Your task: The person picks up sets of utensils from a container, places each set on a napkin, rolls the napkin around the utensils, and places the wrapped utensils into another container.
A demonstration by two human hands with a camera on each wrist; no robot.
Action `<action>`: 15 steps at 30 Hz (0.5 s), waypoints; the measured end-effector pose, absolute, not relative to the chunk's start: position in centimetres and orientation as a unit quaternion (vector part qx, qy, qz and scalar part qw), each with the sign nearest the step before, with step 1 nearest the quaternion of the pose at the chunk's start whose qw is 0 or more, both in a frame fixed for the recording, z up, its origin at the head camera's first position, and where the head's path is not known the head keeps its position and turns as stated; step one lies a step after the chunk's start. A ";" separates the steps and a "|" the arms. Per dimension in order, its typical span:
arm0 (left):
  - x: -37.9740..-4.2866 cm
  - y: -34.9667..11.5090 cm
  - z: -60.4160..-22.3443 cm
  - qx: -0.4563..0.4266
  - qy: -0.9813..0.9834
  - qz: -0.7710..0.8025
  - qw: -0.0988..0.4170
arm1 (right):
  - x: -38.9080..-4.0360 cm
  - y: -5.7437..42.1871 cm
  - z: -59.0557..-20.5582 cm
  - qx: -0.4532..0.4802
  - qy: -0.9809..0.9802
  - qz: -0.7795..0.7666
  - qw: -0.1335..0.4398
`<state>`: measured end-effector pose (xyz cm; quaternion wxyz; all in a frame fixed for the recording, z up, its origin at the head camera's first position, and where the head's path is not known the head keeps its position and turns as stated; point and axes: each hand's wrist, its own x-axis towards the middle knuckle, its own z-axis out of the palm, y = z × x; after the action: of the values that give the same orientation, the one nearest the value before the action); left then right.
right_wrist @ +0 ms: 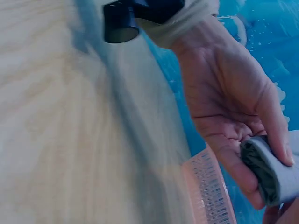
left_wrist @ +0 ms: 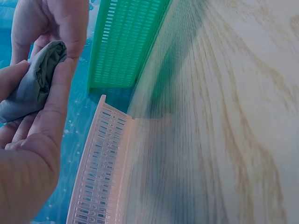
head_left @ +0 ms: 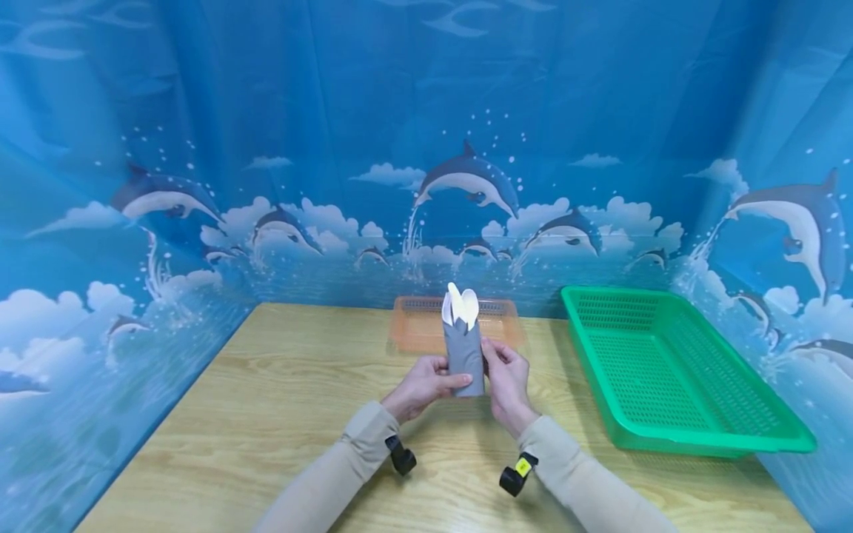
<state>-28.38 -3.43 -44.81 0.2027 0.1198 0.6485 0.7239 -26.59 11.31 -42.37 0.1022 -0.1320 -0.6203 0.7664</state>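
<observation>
A rolled grey napkin stands upright above the table, with white plastic cutlery sticking out of its top, one piece a spoon. My left hand grips the napkin low on its left side, thumb across the front and fingers behind. At its right edge my right hand pinches the cloth between thumb and fingers. The folded bottom end of the napkin shows in the left wrist view. In the right wrist view, the right thumb lies on top of the napkin and the cutlery is out of sight.
Behind the hands an orange slotted basket sits on the wooden table. A larger green basket stands at the right. A blue dolphin-print curtain surrounds the table's back and sides.
</observation>
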 end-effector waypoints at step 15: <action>-28.4 -3.6 -44.9 0.124 0.650 0.727 0.185 | -25.6 11.2 -44.1 -0.132 -0.620 0.767 0.101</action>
<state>-28.36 -3.57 -44.85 0.1849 0.1243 0.6498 0.7267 -25.63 11.16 -44.09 0.1009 -0.1317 -0.6201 0.7668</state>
